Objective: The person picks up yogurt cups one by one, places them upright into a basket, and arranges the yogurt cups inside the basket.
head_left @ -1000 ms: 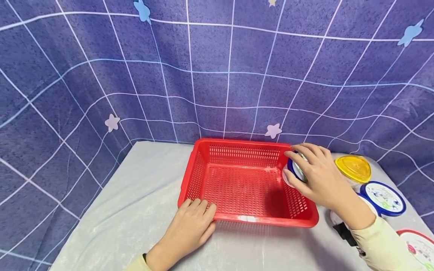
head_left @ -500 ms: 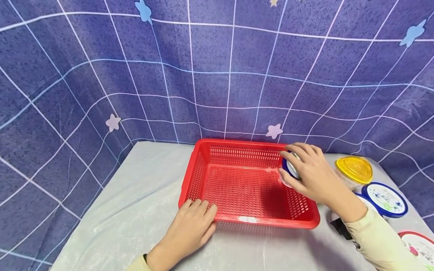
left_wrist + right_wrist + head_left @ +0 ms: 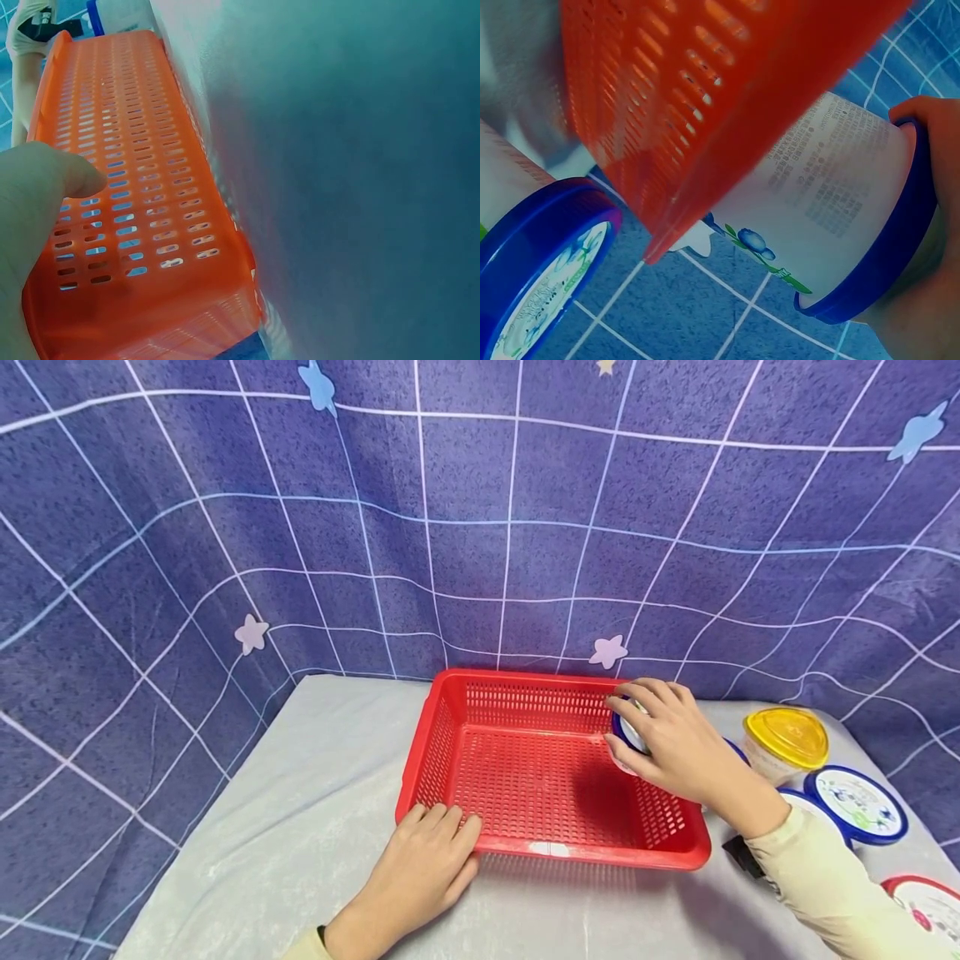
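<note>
My left hand (image 3: 416, 864) grips the front rim of a red perforated plastic basket (image 3: 592, 853) near its left corner. In the left wrist view its thumb presses the outside of the basket's wall (image 3: 142, 225). Over the right end of the basket, my right hand (image 3: 678, 743) holds a white tub with a blue lid (image 3: 628, 732) by the lid, fingers and thumb around it. The right wrist view shows this tub (image 3: 832, 187) with fine print and a blueberry picture, partly hidden by the basket wall (image 3: 660, 112).
Right of the basket stand a yellow-lidded tub (image 3: 786, 739), a blue-lidded tub (image 3: 857, 804) and a red-lidded tub (image 3: 930, 906). More blue lids are partly hidden by my right arm. A purple grid-patterned curtain (image 3: 480, 543) hangs behind the grey-covered table (image 3: 300, 810).
My right hand has moved left with the tub, from the basket's right rim further over its inside. The left hand keeps its grip on the front rim.
</note>
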{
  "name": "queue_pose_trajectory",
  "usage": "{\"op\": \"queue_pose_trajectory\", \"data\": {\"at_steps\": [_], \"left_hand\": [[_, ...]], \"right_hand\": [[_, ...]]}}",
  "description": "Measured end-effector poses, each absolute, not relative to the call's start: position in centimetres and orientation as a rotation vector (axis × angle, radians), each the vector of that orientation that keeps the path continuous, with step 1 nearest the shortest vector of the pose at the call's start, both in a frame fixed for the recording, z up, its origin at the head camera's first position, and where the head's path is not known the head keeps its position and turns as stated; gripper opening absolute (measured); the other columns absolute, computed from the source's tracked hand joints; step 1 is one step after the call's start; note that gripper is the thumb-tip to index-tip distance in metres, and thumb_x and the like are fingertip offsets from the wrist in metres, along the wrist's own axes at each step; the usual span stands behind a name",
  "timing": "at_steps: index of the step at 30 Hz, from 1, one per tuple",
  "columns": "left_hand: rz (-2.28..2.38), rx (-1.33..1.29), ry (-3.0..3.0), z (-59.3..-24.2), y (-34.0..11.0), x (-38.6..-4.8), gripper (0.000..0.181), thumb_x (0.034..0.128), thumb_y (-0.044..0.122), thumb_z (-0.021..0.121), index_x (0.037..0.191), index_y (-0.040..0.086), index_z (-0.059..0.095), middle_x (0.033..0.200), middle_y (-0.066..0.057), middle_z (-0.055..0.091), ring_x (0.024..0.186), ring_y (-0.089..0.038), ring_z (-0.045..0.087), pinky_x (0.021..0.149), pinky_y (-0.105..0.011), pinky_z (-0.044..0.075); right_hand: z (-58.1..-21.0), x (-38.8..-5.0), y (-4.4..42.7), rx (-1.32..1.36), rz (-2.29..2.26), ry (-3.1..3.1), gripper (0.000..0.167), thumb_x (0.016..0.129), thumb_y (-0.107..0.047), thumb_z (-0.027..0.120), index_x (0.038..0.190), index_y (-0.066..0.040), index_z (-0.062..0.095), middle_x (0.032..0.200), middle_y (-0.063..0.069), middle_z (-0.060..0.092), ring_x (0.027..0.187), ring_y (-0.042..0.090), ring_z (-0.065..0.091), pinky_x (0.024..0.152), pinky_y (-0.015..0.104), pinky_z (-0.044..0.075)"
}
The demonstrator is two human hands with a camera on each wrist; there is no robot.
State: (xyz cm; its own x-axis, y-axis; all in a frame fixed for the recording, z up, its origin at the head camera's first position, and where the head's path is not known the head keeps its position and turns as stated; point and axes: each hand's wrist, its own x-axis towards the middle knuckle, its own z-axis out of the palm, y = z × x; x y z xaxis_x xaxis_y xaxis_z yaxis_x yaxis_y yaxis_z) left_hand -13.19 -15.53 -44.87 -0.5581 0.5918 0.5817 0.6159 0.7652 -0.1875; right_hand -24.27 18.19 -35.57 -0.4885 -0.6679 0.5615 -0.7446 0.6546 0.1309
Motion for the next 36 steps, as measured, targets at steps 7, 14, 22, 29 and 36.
{"op": "queue_pose_trajectory", "data": {"at_steps": [7, 14, 22, 29, 36], "left_hand": [[-0.027, -0.889, -2.349, -44.9, -15.5, -13.1, 0.026, 0.0857, 0.029, 0.051, 0.102, 0.011, 0.058, 0.08, -0.003, 0.054, 0.07, -0.025, 0.054, 0.067, -0.038, 0.04], [-0.024, -0.887, -2.35, -44.9, -15.6, -13.1, 0.026, 0.0859, 0.029, 0.051, 0.102, 0.011, 0.058, 0.081, -0.003, 0.055, 0.072, -0.025, 0.055, 0.068, -0.039, 0.041], [-0.037, -0.891, -2.319, -45.1, -15.6, -13.2, 0.028, 0.0845, 0.029, 0.052, 0.103, 0.009, 0.059, 0.082, -0.004, 0.056, 0.073, -0.025, 0.056, 0.068, -0.04, 0.042], [-0.027, -0.891, -2.317, -45.2, -15.6, -13.1, 0.028, 0.0841, 0.029, 0.052, 0.103, 0.01, 0.059, 0.082, -0.004, 0.057, 0.074, -0.024, 0.056, 0.068, -0.039, 0.042], [-0.014, -0.887, -2.322, -45.2, -15.7, -13.2, 0.028, 0.0843, 0.03, 0.052, 0.103, 0.01, 0.059, 0.084, -0.004, 0.058, 0.075, -0.025, 0.057, 0.069, -0.039, 0.042]], "right_hand": [[-36.1, -25.0, 18.2, 1.091, 0.168, -2.301, 0.051, 0.09, -0.039, 0.055, 0.12, 0.001, 0.065, 0.122, 0.022, 0.061, 0.116, 0.039, 0.05, 0.091, 0.056, 0.036], [-36.6, -25.7, 17.9, 1.093, 0.132, -2.341, 0.05, 0.087, -0.036, 0.065, 0.119, 0.001, 0.066, 0.121, 0.023, 0.061, 0.117, 0.041, 0.05, 0.092, 0.057, 0.037], [-37.8, -26.5, 17.3, 1.141, 0.074, -2.355, 0.05, 0.086, -0.036, 0.068, 0.119, 0.001, 0.065, 0.119, 0.021, 0.062, 0.117, 0.041, 0.053, 0.092, 0.061, 0.039], [-38.9, -27.0, 17.3, 1.192, 0.03, -2.397, 0.05, 0.088, -0.041, 0.067, 0.12, -0.003, 0.065, 0.121, 0.02, 0.062, 0.117, 0.04, 0.054, 0.092, 0.06, 0.042], [-39.8, -27.7, 17.2, 1.205, 0.043, -2.437, 0.053, 0.088, -0.042, 0.07, 0.122, -0.002, 0.064, 0.123, 0.019, 0.061, 0.118, 0.039, 0.054, 0.092, 0.059, 0.044]]}}
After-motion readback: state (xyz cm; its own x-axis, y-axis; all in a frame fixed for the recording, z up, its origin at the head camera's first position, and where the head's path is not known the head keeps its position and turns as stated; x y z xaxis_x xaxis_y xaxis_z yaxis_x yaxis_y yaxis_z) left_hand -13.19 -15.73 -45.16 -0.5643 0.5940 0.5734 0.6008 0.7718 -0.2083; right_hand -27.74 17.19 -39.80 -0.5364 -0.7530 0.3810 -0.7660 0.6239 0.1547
